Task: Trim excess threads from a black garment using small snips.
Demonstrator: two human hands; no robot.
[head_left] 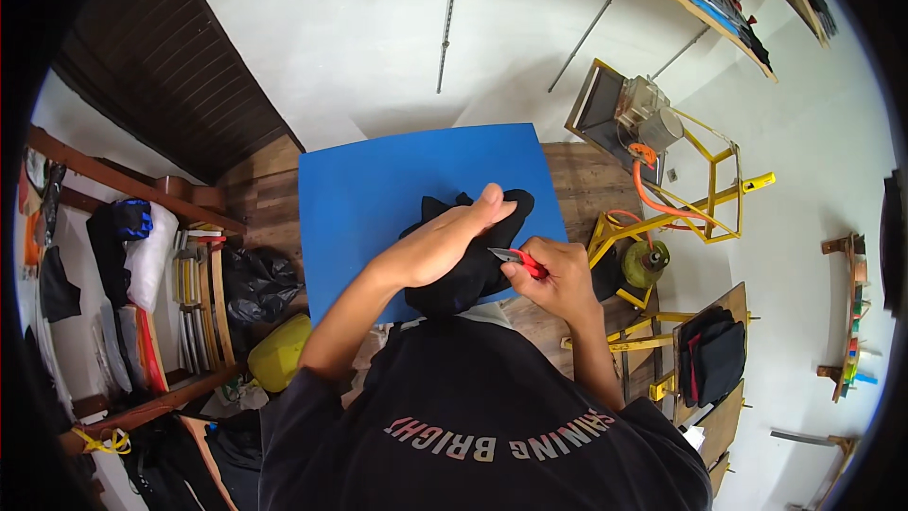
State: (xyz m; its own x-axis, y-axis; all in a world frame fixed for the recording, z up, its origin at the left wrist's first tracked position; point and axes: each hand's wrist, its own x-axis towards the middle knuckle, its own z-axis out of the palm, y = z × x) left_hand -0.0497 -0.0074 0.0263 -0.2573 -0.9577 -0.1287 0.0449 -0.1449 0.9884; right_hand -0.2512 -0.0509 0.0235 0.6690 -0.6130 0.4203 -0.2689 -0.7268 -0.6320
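Carefully: gripping a pointed blade beside black cloth

Gripping firmly, with the right hand (560, 276), a small red-handled cutting tool (522, 261) with a pointed dark blade, aimed leftward; resting the left hand (437, 243) across a crumpled bundle of soft black cloth (462, 290); impossible to tell whether pinching or merely pressing it; holding both hands near each other but apart. Showing that bundle over the near part of a flat, blue rectangular tabletop (374, 194); unclear whether resting or lifted. Could nick the left hand or slit a wrong layer, through a slip of the tip or a shift of loose folds; could misjudge contact, from dark blade against black. Farther off, showing a crumpled black plastic bag (260, 286) leftward; beyond, a plain white wall (378, 28).
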